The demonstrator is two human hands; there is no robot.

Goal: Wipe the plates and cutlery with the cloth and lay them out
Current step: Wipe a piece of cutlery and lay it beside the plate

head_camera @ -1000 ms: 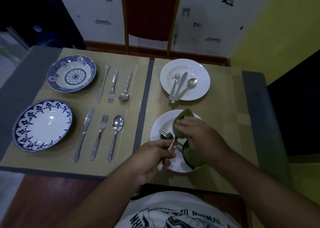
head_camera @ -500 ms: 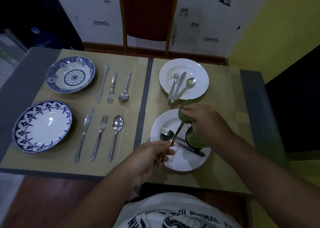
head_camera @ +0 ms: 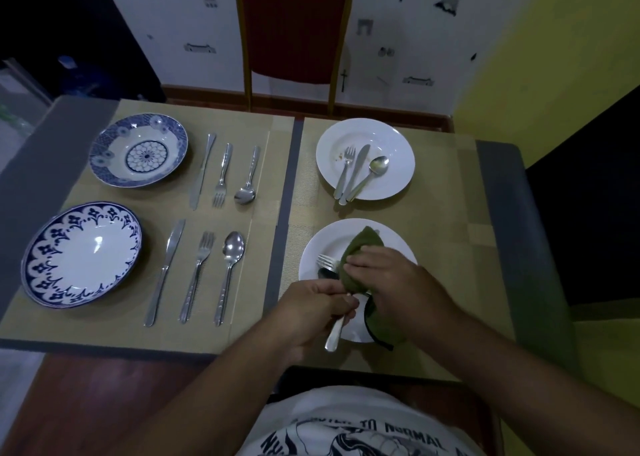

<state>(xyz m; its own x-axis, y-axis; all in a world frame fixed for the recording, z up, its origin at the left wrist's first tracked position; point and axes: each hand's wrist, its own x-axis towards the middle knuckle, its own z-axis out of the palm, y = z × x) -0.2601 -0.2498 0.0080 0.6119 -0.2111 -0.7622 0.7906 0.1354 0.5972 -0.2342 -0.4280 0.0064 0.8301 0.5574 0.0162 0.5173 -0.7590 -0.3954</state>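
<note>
My left hand [head_camera: 311, 312] grips the handle of a steel knife [head_camera: 335, 334] over the near white plate [head_camera: 323, 244]. My right hand [head_camera: 391, 282] holds the green cloth [head_camera: 363, 248] wrapped round the knife's blade, which is hidden inside it. A fork [head_camera: 327, 260] and a spoon [head_camera: 327, 275] lie on that same plate, partly under my hands. Farther back stands a second white plate [head_camera: 391, 144] carrying a fork, a knife and a spoon, with crumbs on it.
On the left mat stand a blue patterned bowl [head_camera: 138, 151] and a blue-rimmed plate [head_camera: 81, 255], each with a knife, fork and spoon laid in a row to its right. A red chair [head_camera: 292, 26] stands behind the table. A dark seat sits at right.
My right hand slid the cloth back along the knife toward my left hand, covering the blade again. The knife is tilted lower over the plate.
</note>
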